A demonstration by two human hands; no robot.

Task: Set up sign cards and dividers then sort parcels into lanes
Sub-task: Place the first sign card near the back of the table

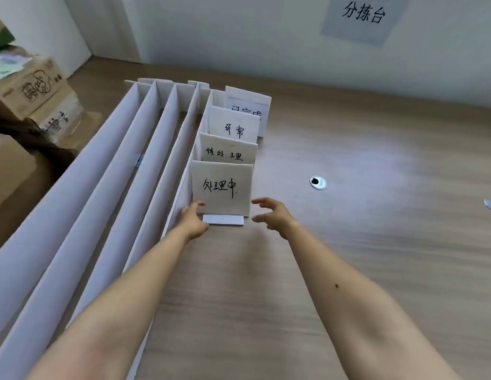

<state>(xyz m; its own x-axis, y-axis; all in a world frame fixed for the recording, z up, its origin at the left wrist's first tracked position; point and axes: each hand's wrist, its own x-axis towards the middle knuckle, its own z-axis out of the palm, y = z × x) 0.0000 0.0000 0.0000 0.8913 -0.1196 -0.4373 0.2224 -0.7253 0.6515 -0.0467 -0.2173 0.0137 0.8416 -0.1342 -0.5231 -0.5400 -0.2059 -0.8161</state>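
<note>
The front card (pixel 222 187) stands on the table (pixel 348 242) just right of the dividers (pixel 145 149), w/ 3 more behind. The left hand (pixel 193 219) and right hand (pixel 269 215) flank it, fingers loose, holding nothing, prob. ready to steady it.

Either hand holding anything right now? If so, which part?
Nothing is gripped. Left hand fingertips reach the lower left edge of the nearest white square sign card; contact cannot be told. Right hand is open beside its right edge.
</note>
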